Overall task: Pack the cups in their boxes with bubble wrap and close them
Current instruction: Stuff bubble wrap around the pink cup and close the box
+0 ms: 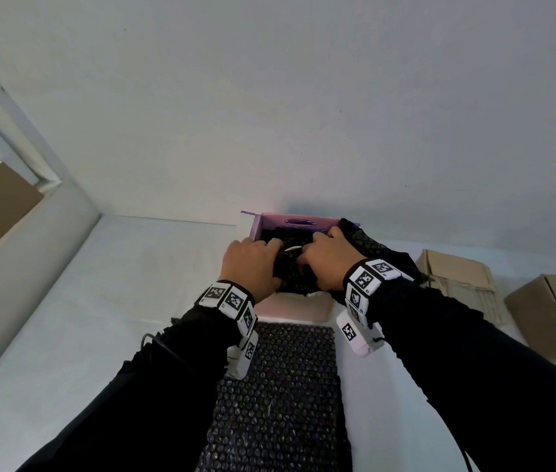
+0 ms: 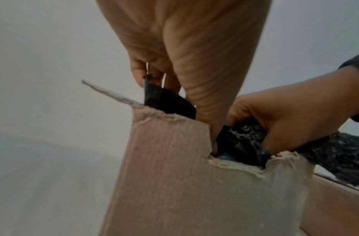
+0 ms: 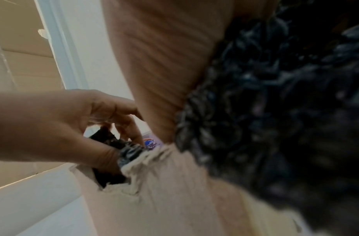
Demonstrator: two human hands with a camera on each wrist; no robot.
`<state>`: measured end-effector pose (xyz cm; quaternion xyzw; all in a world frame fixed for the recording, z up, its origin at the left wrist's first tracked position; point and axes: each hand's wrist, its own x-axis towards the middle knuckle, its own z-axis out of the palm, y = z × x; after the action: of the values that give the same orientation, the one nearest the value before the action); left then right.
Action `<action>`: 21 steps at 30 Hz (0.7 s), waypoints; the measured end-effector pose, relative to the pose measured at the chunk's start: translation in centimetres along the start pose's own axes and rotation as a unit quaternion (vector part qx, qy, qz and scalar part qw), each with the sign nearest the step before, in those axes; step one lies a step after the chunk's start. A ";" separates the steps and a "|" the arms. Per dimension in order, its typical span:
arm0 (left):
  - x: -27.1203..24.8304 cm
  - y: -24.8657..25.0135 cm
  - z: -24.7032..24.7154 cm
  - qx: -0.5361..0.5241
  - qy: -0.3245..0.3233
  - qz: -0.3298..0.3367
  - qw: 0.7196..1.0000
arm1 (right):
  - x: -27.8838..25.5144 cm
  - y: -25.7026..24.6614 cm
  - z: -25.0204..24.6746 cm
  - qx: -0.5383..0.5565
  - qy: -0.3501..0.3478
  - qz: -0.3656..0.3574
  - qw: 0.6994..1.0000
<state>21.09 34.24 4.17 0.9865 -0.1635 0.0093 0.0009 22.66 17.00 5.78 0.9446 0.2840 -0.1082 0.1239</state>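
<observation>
Two bare hands work side by side at the mouth of an open box, seen from above by the head camera. The left hand (image 1: pixel 252 267) has its fingers curled down into the opening, pinching a fold of black bubble wrap (image 1: pixel 292 270); the left wrist view shows its thumb pushed down inside the torn near wall of the box. The right hand (image 1: pixel 327 264) is likewise curled, gripping the wrap from the other side, with a loose tail of the same sheet spilling out over the box's right edge and under the right wrist. Between the two hands a thin pale curved edge (image 1: pixel 293 249) shows through the wrap, probably the rim of the cup, though too little is visible to be sure. The box (image 1: pixel 259 224) sits directly ahead of the hands on the white table (image 1: pixel 99 301), with purple inner walls and a printed oval label on the far one; its opening faces upward. The bundle lies straight below the fingers, in the box's middle, and both hands are about equally near (neither has a clear lead). If the pale edge is the rim, the cup points mouth upward with its long axis roughly vertical, so the coming move looks like a straight push downward. Nearer the person, a flat sheet of bubble wrap (image 1: pixel 280 396) lies lengthwise toward the box. To the right stand two plain brown cartons (image 1: pixel 549 308).
</observation>
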 end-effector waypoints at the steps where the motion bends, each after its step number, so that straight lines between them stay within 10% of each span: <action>1: 0.0 0.0 0.1 -0.048 0.005 0.004 0.999 | -0.2 0.1 0.0 0.009 -0.001 -0.006 1.000; 8: -1.0 0.7 0.9 -0.232 0.050 0.129 0.963 | -0.4 -0.3 -0.3 -0.043 -0.044 -0.052 0.997; 13: -1.3 0.9 1.6 -0.263 -0.028 0.085 0.961 | -0.8 0.4 -1.5 0.041 -0.043 -0.052 0.997; 18: -1.2 1.1 2.7 -0.163 -0.068 0.080 0.981 | -2.0 2.6 -1.9 0.088 0.071 0.051 0.992; 21: -0.9 1.1 2.9 -0.092 -0.025 0.086 0.992 | -2.9 3.7 -1.9 0.097 -0.021 0.174 0.980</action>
<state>19.96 33.50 1.24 0.9645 -0.2475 -0.0306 0.0872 22.65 13.09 9.06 0.9846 0.1010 -0.1315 0.0548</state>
